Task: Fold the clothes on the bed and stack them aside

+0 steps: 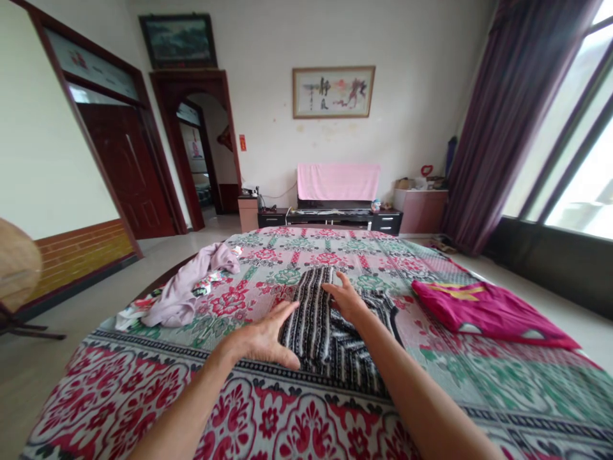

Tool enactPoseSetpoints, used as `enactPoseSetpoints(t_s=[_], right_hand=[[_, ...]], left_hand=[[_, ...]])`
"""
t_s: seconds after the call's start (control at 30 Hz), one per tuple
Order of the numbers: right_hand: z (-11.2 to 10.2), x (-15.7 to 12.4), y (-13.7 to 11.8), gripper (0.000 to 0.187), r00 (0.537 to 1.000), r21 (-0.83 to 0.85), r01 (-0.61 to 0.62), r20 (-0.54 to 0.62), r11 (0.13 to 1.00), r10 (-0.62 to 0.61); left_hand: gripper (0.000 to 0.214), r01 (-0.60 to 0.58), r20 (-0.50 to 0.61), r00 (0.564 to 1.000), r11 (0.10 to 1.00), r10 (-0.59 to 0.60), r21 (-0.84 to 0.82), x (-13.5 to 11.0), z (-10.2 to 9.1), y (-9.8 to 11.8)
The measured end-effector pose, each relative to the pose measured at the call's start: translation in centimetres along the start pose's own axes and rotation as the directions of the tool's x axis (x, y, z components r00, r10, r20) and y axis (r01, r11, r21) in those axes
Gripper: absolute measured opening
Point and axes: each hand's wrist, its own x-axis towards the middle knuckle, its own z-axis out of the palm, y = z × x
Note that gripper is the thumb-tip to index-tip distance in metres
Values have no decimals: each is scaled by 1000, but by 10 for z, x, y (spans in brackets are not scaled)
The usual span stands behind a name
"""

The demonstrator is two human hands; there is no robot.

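Note:
A black-and-white striped knit garment point(311, 313) lies partly folded on the patterned bedspread point(268, 409) in front of me. My left hand point(268, 335) is at its left edge, thumb and fingers spread apart. Over its upper right part is my right hand point(345, 299), fingers also apart, with the forearm crossing above the garment and hiding some of it. Neither hand grips the cloth; whether the fingertips touch it I cannot tell.
A folded magenta garment point(479, 310) with a yellow print lies to the right. Crumpled pale lilac clothing point(191, 287) is heaped at the left edge. Beyond the bedspread stands a low black cabinet point(387, 222) below a pink cloth point(338, 181). A round wooden object point(16, 265) stands far left.

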Motion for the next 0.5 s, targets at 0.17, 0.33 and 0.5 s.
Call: enactPoseSetpoints(t_s=[0.17, 0.33, 0.5], right_hand=[[1, -5, -1, 99, 993, -66, -15, 117, 998, 23], [-12, 2, -9, 74, 990, -253, 136, 78, 958, -119], [-35, 8, -12, 65, 992, -580, 124, 46, 805, -119]], left_hand=[[87, -26, -107, 993, 992, 40, 126, 10, 16, 7], [54, -217, -206, 948, 966, 243, 140, 11, 12, 15], [84, -129, -61, 988, 976, 141, 176, 6, 17, 19]])
